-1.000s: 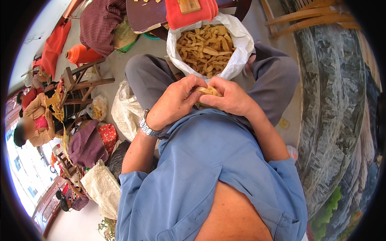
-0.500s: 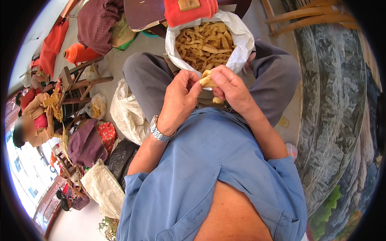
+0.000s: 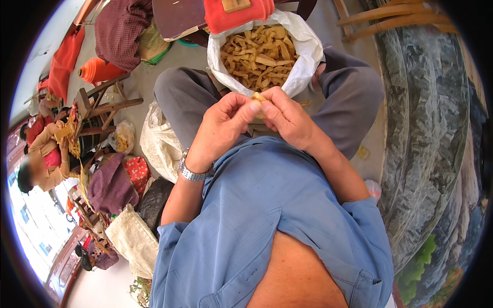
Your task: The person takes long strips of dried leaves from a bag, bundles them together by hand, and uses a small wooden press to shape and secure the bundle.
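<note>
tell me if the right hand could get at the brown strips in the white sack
Probably yes: the right hand is close to the white sack, whose open mouth leaves the brown strips uncovered, though that hand holds a yellowish piece.

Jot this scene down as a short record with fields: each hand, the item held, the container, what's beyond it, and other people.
Left hand: pinching a yellowish piece; metal watch on wrist
Right hand: pinching the same piece
Item held: mostly hidden in the grip
Container: open white sack with brownish-yellow strips
Beyond: red cloth on dark tabletop, wooden block on cloth
Others: at least one person, far left, tan top
</note>
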Demonstrator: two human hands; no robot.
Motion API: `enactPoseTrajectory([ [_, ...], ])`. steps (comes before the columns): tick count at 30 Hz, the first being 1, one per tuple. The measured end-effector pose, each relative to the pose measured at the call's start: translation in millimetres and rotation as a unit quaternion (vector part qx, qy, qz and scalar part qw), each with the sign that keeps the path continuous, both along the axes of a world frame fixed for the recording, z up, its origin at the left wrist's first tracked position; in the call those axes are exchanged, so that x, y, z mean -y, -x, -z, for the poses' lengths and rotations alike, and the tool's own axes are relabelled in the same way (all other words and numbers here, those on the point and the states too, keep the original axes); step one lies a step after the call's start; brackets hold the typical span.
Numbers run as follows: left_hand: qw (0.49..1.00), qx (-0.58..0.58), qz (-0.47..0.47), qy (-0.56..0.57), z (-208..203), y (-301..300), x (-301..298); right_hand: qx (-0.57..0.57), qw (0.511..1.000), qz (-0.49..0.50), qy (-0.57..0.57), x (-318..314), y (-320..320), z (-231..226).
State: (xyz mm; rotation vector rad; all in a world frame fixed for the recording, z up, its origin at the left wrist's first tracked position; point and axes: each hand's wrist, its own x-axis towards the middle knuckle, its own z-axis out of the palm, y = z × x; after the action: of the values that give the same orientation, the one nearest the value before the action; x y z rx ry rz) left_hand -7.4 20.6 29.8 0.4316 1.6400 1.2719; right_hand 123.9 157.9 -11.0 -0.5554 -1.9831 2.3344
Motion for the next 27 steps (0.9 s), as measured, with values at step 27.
enactPoseTrajectory([
  [27, 0.877, -0.196, 0.437, -0.045, -26, 6, 22, 0.029, 0.957, -0.221, -0.188, -12, -43, -43],
])
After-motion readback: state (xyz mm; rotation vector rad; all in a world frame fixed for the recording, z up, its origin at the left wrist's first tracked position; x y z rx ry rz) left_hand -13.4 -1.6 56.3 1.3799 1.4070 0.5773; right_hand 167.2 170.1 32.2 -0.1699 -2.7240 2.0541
